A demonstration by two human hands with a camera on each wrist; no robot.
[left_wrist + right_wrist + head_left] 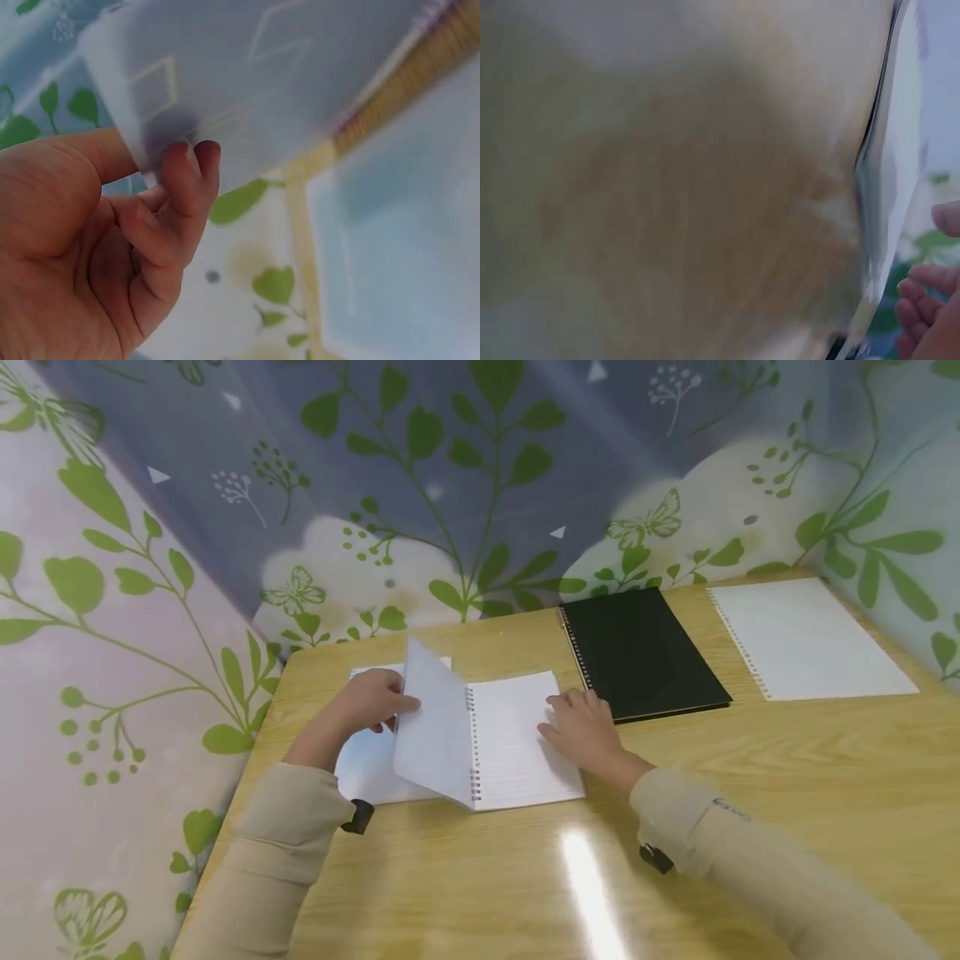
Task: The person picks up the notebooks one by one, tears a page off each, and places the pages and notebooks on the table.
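Observation:
A spiral notebook lies on the table with a lined white page facing up on its right side. Its pale cover stands raised at a slant on the left of the coil. My left hand pinches that cover near its outer edge; in the left wrist view the thumb is behind the cover, which has faint angular outlines. My right hand lies at the right edge of the lined page, fingers loosely bent and touching it. In the right wrist view only part of the right hand appears.
Under the raised cover is a pale blue and white sheet or booklet. To the right lie a black spiral notebook and a white spiral-punched pad. A leaf-patterned curtain or wall rises behind the wooden table.

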